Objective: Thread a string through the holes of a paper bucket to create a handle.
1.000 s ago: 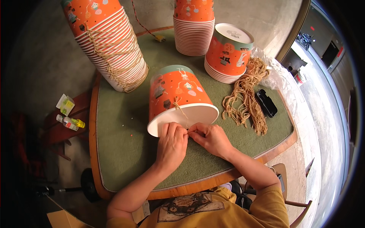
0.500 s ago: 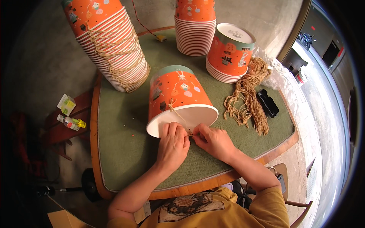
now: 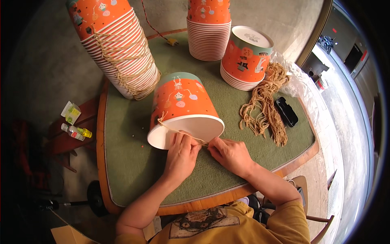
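An orange paper bucket (image 3: 183, 103) with a green base band and printed skeleton figures lies tilted on its side, its white opening facing me. Light brown twine (image 3: 164, 124) is knotted at the left of its rim and runs across the opening. My left hand (image 3: 181, 156) is closed on the twine at the lower edge of the opening, its fingertips partly hidden. Close beside it, my right hand (image 3: 231, 155) pinches the same twine between thumb and forefinger. What lies between the two sets of fingertips is too small to make out.
A leaning stack of twine-wrapped buckets (image 3: 122, 53) stands at the far left, with another stack (image 3: 209, 38) behind. Upturned buckets (image 3: 245, 61), a twine bundle (image 3: 270, 110) and a black plastic tray (image 3: 286, 111) are on the right of the green-topped table (image 3: 134, 175).
The bucket has rolled and shifted slightly to the left, carrying the knot on its rim leftward. My hands stay close together on the twine.
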### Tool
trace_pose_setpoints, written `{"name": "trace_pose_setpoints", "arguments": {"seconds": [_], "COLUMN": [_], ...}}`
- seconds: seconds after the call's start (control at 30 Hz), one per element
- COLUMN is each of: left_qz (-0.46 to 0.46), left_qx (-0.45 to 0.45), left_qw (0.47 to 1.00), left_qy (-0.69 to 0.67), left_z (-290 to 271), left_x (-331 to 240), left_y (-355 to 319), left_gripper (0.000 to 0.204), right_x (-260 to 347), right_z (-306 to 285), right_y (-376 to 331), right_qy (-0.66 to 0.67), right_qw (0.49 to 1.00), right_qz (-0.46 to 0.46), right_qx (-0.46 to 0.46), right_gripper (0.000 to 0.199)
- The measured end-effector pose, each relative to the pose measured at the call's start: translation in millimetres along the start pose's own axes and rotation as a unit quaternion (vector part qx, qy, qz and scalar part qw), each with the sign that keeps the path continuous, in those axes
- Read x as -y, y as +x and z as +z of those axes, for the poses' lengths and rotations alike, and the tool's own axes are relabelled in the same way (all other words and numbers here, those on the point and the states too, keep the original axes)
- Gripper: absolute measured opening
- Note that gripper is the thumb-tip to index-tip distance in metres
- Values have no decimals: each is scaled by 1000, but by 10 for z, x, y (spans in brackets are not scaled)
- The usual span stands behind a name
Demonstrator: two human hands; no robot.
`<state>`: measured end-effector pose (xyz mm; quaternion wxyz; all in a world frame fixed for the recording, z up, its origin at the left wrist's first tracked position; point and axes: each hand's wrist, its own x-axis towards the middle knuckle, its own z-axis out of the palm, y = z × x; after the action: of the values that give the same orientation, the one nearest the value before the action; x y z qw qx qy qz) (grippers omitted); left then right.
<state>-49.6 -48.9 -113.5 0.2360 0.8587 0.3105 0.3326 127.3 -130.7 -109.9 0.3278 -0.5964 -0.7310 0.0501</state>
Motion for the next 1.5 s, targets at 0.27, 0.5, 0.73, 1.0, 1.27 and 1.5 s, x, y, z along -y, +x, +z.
{"name": "trace_pose_setpoints", "arguments": {"seconds": [0.27,0.5,0.73,1.0,1.27,1.5], "left_qz": [-37,-74,-83,-78,-26,19], "left_qx": [-19,-13,-30,-36,-65,-61], "left_qw": [996,993,992,994,997,998], "left_qy": [-80,-96,-92,-64,-34,-8], "left_z": [19,22,60,81,165,167], "left_x": [47,70,62,32,83,61], "left_y": [3,25,36,51,30,37], "left_gripper": [21,16,14,13,20,22], "right_x": [20,47,67,66,45,52], "right_z": [-11,-40,-64,-68,-72,-81], "right_y": [2,9,9,18,7,-3], "right_qy": [12,14,14,17,2,-4], "right_qw": [1000,998,996,993,993,991], "right_qz": [10,4,11,22,-7,-19], "right_qx": [14,64,85,111,119,133], "right_gripper": [14,13,17,25,33,35]}}
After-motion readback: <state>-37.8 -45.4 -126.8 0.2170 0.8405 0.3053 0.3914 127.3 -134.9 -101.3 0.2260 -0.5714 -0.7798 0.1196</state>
